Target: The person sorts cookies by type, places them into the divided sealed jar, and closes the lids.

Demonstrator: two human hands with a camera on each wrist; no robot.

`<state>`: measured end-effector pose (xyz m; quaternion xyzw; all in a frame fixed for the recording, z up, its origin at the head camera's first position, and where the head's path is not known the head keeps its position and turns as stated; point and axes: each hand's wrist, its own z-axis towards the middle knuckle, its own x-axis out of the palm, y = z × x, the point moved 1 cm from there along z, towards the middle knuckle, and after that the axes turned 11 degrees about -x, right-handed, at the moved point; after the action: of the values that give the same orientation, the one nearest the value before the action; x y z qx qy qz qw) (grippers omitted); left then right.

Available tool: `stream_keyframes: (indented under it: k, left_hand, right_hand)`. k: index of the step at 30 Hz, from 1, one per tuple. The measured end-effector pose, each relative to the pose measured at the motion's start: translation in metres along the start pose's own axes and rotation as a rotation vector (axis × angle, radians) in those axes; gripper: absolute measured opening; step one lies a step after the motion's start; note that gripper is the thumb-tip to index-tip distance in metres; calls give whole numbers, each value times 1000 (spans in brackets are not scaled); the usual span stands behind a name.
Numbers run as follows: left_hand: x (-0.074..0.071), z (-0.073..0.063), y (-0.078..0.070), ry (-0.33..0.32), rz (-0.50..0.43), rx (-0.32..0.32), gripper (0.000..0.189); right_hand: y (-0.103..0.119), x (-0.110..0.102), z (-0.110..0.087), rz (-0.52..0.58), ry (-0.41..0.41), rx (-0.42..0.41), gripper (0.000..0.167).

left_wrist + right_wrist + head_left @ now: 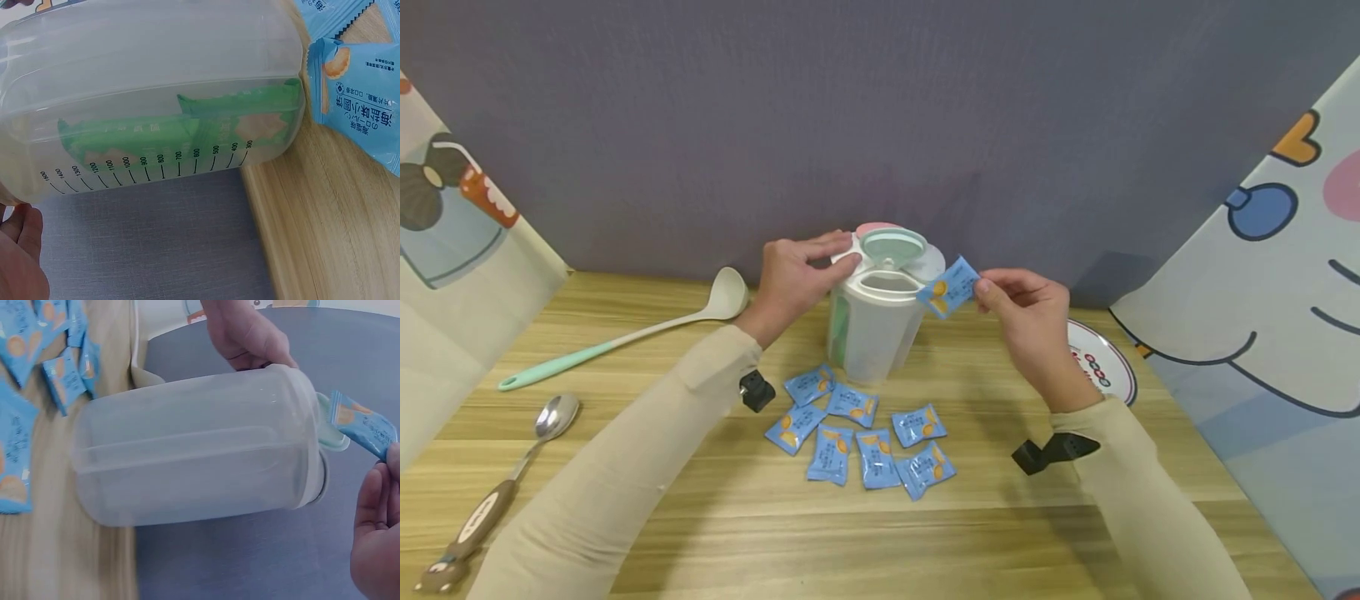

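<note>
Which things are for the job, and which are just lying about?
Seem to be for the job:
- tub, held by the left hand
- blue packets, one in the right hand
- green packets inside the tub

Seem to be just lying about:
- ladle
- spoon
- plate

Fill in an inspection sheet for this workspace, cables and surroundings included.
Surface: wood-grain tabletop.
Job's things: translucent container, upright, green flap raised beside an uncovered opening in its lid; green packets inside; seven blue packets lie nearer the person.
Clutter: ladle and spoon on the left; plate on the right, partly hidden by the arm.
Left grip: rests on the lid's edge.
Right grip: pinches another blue packet beside the lid.
Cables: nothing seen.
Surroundings: grey panel behind, cartoon-printed panels at both sides.
</note>
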<state>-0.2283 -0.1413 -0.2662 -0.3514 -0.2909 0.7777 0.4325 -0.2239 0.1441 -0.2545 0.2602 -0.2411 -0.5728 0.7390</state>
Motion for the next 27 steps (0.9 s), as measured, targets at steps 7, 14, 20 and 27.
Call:
stream_keyframes:
  k: [7, 14, 20, 27]
  left_hand:
    - [-2, 0, 0, 10, 9, -18, 27]
    - [0, 1, 1, -5, -12, -3, 25]
    - [1, 0, 2, -7, -15, 2, 25]
    - [0, 1, 2, -4, -18, 9, 26]
  right_hand:
    - [2, 14, 17, 62, -60, -36, 8]
    - [-5, 29, 24, 84, -102, -71, 7]
    - [-12, 40, 22, 71, -124, -61, 12]
    - [-18, 45, 19, 1, -73, -55, 8]
